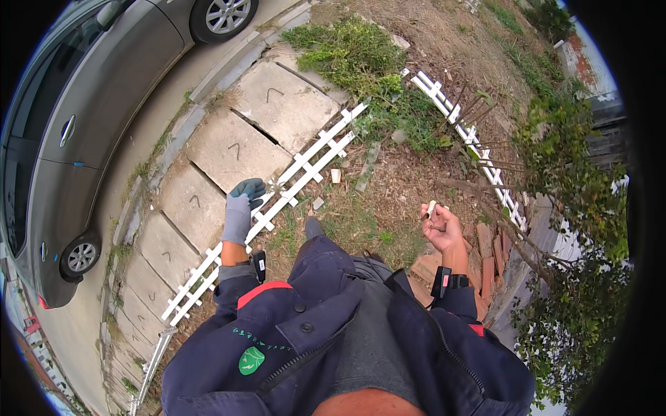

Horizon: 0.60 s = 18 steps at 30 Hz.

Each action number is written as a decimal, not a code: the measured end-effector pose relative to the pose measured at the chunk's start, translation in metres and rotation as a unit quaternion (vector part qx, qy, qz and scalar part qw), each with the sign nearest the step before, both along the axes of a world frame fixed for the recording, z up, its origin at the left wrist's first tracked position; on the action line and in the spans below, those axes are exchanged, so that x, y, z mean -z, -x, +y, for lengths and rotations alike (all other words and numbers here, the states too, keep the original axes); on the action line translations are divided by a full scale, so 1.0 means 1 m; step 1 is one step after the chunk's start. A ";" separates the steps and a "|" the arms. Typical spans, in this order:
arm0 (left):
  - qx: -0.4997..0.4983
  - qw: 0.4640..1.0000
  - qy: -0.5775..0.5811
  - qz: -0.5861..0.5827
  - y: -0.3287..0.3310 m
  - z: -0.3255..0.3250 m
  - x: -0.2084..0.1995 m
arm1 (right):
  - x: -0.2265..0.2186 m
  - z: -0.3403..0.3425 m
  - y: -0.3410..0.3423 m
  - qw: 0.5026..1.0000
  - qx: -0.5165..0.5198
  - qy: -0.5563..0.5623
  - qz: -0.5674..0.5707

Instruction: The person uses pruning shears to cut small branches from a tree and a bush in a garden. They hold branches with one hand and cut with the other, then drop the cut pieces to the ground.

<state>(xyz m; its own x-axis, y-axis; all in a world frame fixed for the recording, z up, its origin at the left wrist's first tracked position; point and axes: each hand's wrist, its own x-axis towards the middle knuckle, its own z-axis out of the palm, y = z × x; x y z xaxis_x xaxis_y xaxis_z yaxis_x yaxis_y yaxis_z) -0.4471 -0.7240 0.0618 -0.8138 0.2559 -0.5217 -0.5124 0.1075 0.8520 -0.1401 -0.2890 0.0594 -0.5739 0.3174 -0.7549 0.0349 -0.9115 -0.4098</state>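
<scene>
My left hand [245, 197] wears a grey work glove with dark teal fingers. It is above the near white picket fence [305, 173], at the edge of the concrete slabs. Its fingers stretch to the right, with nothing visible in them. On the other side, my bare right hand [442, 231] is raised over the soil with the palm partly up. Its curled fingers hold a small whitish piece [431, 208], whose kind I cannot make out. Black devices are strapped to both wrists. One dark shoe [313, 227] shows between the hands.
A second white picket fence [472, 142] runs along the right, beside bare branches and a leafy shrub [569, 145]. Stacked bricks [488, 256] lie below my right hand. A grey car [104, 111] stands left of the concrete slabs [232, 145]. Small block pieces [336, 176] lie on the soil.
</scene>
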 end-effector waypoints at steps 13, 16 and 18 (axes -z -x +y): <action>0.085 0.995 -0.025 0.040 0.187 0.045 -0.028 | 0.001 0.030 0.137 0.995 0.094 -0.010 0.045; 0.112 0.991 -0.014 0.075 0.240 0.070 -0.031 | 0.029 0.063 0.209 0.977 0.204 0.024 0.061; 0.122 0.989 0.003 0.082 0.284 0.092 -0.033 | 0.048 0.084 0.274 0.977 0.199 0.031 0.072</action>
<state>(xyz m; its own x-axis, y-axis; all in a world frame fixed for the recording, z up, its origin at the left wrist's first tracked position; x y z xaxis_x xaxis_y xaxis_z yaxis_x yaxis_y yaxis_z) -0.7316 -0.6320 0.0950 -0.8022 0.4526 -0.3894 -0.3248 0.2164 0.9207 -0.4136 -0.2051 0.0118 -0.5169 0.4929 -0.6999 -0.3813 -0.8646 -0.3273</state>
